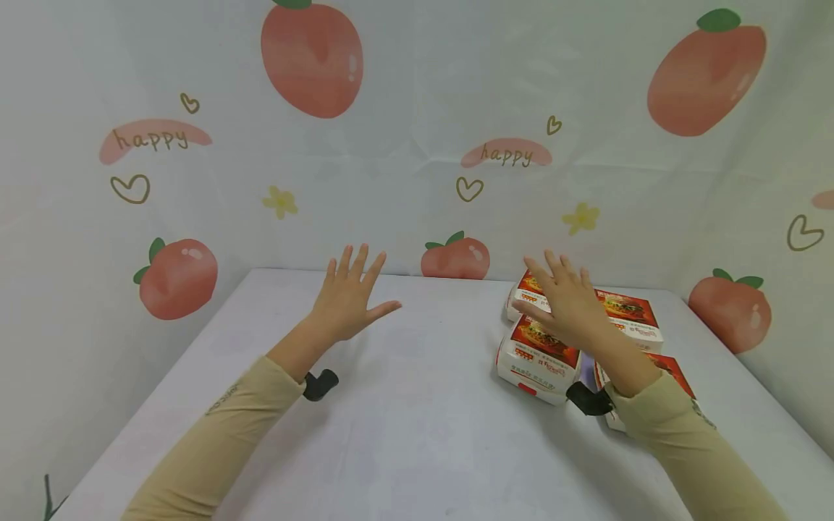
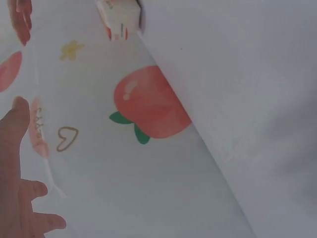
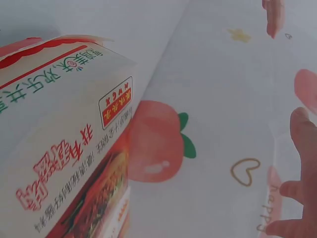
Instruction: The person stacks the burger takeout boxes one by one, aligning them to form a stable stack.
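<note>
Both hands are raised with fingers spread, and neither holds anything. My left hand [image 1: 343, 300] hovers over the left part of the white table [image 1: 417, 434]. My right hand [image 1: 573, 304] is in front of several red and white food boxes [image 1: 537, 362], hiding parts of them in the head view. These boxes carry burger-like pictures and printed text. From the right wrist, one box [image 3: 64, 134] looms large at the left, while the thumb and fingers show apart from it at the right edge. In the left wrist view, a box [image 2: 120, 19] shows at the top.
A white cloth [image 1: 391, 202] printed with peaches, hearts and the word happy hangs behind the table and along its sides. Black straps or mounts [image 1: 321, 385] sit at both wrists, below the beige sleeves. A thin dark green thing [image 1: 48, 499] shows at the lower left corner.
</note>
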`<state>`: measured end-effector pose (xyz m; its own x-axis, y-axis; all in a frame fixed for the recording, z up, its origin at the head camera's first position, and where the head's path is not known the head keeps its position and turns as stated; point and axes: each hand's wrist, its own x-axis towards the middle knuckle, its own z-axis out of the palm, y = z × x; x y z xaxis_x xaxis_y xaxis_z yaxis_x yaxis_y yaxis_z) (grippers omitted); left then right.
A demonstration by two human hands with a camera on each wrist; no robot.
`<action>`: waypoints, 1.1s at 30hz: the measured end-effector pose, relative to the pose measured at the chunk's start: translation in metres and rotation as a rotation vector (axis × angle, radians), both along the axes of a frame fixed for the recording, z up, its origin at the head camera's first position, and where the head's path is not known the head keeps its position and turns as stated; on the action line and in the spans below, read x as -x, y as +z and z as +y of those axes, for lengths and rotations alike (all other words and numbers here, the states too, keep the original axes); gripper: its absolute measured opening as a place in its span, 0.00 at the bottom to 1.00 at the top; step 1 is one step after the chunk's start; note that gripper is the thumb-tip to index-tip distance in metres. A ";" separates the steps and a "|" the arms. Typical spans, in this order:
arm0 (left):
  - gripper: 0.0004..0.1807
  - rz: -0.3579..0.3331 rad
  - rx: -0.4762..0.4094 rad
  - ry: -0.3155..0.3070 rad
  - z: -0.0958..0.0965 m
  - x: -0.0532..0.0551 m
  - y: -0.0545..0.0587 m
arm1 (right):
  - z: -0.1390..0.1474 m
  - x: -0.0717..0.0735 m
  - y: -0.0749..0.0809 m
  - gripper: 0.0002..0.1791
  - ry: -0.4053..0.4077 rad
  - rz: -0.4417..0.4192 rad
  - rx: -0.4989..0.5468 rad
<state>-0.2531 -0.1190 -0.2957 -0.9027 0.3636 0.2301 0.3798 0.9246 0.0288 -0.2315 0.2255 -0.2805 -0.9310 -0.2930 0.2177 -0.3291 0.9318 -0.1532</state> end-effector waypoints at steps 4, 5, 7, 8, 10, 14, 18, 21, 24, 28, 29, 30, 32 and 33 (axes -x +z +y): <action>0.46 -0.010 -0.041 -0.031 0.002 -0.003 0.004 | 0.008 -0.008 0.003 0.43 0.016 0.017 0.047; 0.46 -0.014 -0.056 -0.043 0.003 -0.004 0.004 | 0.010 -0.010 0.003 0.43 0.017 0.025 0.052; 0.45 -0.036 -0.093 -0.065 0.006 -0.006 0.005 | 0.015 -0.013 0.003 0.42 0.010 0.039 0.063; 0.45 -0.052 -0.119 -0.076 0.008 -0.008 0.005 | 0.017 -0.014 0.003 0.41 0.005 0.042 0.068; 0.44 -0.078 -0.160 -0.097 0.012 -0.009 0.004 | 0.021 -0.017 0.003 0.41 -0.012 0.039 0.067; 0.44 -0.127 -0.239 -0.137 0.022 -0.011 0.000 | 0.028 -0.024 0.003 0.42 -0.038 0.012 0.078; 0.44 -0.158 -0.276 -0.185 0.035 -0.013 -0.007 | 0.037 -0.032 0.001 0.42 -0.051 0.002 0.104; 0.44 -0.176 -0.288 -0.216 0.045 -0.013 -0.013 | 0.044 -0.037 -0.002 0.41 -0.055 0.018 0.118; 0.44 -0.210 -0.295 -0.234 0.055 -0.014 -0.017 | 0.052 -0.040 -0.007 0.40 -0.071 0.018 0.123; 0.44 -0.267 -0.300 -0.252 0.068 -0.014 -0.022 | 0.063 -0.043 -0.011 0.41 -0.107 -0.013 0.129; 0.44 -0.281 -0.297 -0.257 0.072 -0.014 -0.023 | 0.065 -0.044 -0.012 0.41 -0.116 -0.019 0.133; 0.44 -0.292 -0.297 -0.263 0.075 -0.014 -0.025 | 0.067 -0.045 -0.013 0.41 -0.121 -0.022 0.137; 0.44 -0.315 -0.296 -0.276 0.082 -0.015 -0.029 | 0.071 -0.046 -0.015 0.40 -0.130 -0.026 0.142; 0.44 -0.330 -0.294 -0.279 0.086 -0.014 -0.031 | 0.073 -0.047 -0.017 0.40 -0.133 -0.025 0.146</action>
